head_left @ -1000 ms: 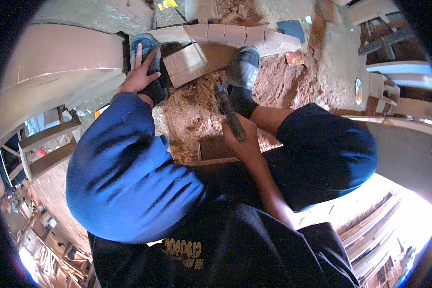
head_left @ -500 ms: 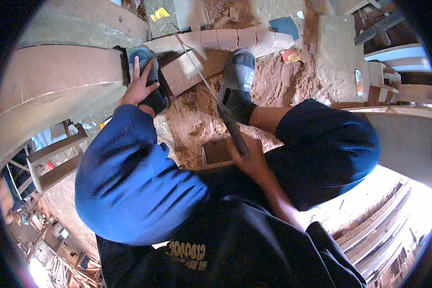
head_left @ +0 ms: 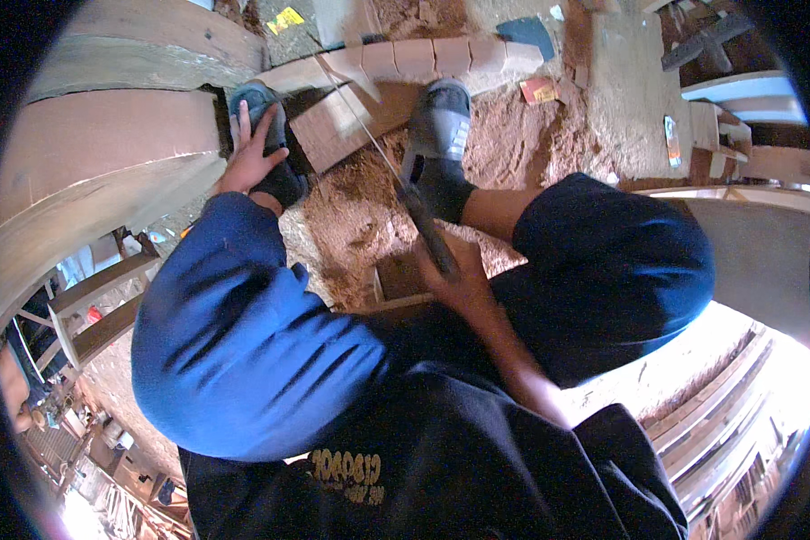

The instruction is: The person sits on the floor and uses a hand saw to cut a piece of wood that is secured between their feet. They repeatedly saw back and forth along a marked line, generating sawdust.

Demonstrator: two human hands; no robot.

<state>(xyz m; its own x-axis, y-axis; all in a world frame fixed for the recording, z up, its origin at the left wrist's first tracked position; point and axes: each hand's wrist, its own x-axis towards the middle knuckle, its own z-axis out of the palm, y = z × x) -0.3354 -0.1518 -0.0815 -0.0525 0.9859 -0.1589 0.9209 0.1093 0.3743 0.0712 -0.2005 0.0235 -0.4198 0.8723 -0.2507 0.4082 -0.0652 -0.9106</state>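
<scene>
My right hand point(head_left: 459, 274) is wrapped round the dark handle of a long, thin saw point(head_left: 416, 209) between my legs. Its narrow blade slants up and left, across a wooden block point(head_left: 319, 135), toward a curved wooden piece point(head_left: 396, 59) with several cross lines on it. Whether the blade touches the wood I cannot tell, as it is slightly blurred. My left hand point(head_left: 250, 160) rests with fingers spread on my left shoe point(head_left: 259, 97), holding nothing. My right shoe point(head_left: 441, 117) stands close to the curved piece, right of the block.
Reddish sawdust point(head_left: 351, 225) covers the ground between my feet. A small wooden box-like piece point(head_left: 400, 277) lies near my right hand. Large timbers point(head_left: 117, 135) stand at the left. A grey panel point(head_left: 756, 261) and stacked planks point(head_left: 715, 423) are at the right.
The whole view has shifted slightly, so things sit a little farther up and left. The saw stays in my right hand, and my left hand stays on the shoe.
</scene>
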